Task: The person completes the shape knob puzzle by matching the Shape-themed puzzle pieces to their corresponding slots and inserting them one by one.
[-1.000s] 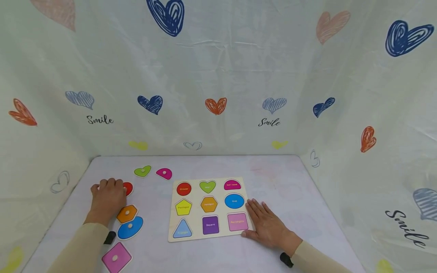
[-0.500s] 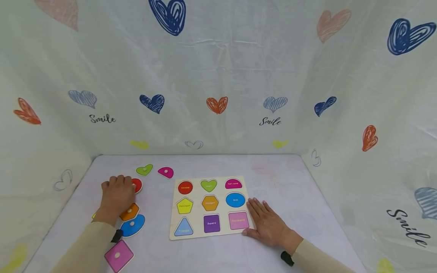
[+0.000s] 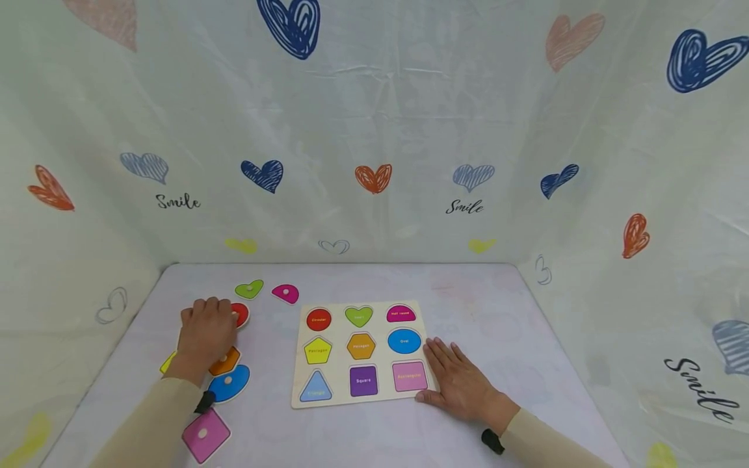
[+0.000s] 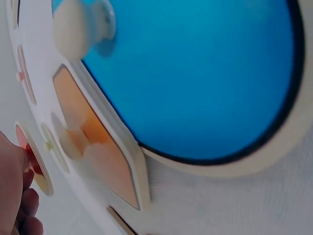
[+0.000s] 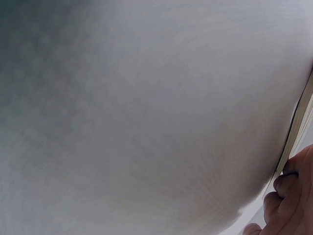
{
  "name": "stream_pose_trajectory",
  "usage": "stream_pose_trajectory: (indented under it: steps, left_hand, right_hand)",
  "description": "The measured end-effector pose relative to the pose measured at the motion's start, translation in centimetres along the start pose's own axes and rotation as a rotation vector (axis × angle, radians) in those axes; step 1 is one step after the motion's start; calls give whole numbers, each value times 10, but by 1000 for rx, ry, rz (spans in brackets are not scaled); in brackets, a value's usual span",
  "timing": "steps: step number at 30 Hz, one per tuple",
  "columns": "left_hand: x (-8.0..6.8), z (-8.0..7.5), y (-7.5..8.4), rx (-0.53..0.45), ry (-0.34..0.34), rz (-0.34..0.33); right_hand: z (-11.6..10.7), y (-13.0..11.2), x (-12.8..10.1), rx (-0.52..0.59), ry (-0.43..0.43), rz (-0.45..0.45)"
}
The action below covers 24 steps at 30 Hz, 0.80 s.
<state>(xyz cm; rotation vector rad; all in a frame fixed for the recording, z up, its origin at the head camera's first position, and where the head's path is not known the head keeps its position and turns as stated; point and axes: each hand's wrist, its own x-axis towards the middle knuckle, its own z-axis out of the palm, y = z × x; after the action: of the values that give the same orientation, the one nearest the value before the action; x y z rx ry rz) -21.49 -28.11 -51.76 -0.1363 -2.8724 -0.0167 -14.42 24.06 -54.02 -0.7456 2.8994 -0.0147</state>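
My left hand (image 3: 207, 328) lies left of the wooden shape board (image 3: 339, 349), its fingers curled over a red circle piece (image 3: 241, 314) that they hold on the table. The left wrist view shows those fingers (image 4: 17, 196) at the red circle (image 4: 34, 169), with the blue oval piece (image 4: 195, 73) and orange hexagon piece (image 4: 98, 147) close up. My right hand (image 3: 459, 383) rests flat on the table, fingers straight, against the board's right edge. All the board's coloured slots are bare of pieces.
Loose knobbed pieces lie left of the board: a green heart (image 3: 248, 288), a magenta half round (image 3: 285, 294), an orange hexagon (image 3: 225, 361), a blue oval (image 3: 228, 385), a pink square (image 3: 205, 435) and a yellow piece (image 3: 168, 362). Heart-printed cloth walls enclose the table.
My left hand has moved right toward the board with the red circle under its fingers, uncovering a yellow piece at its left. The right hand has stayed still.
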Motion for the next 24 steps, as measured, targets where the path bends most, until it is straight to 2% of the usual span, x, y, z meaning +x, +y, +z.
stream_pose_trajectory:
  steps: [10,24]
  left_hand:
    - [4,-9,17,-11,-43,-2]
    - [13,-20,58,13,41,37]
  right_hand:
    - [-1,0,0,7,-1,0]
    - [1,3,1,-51,2,-24]
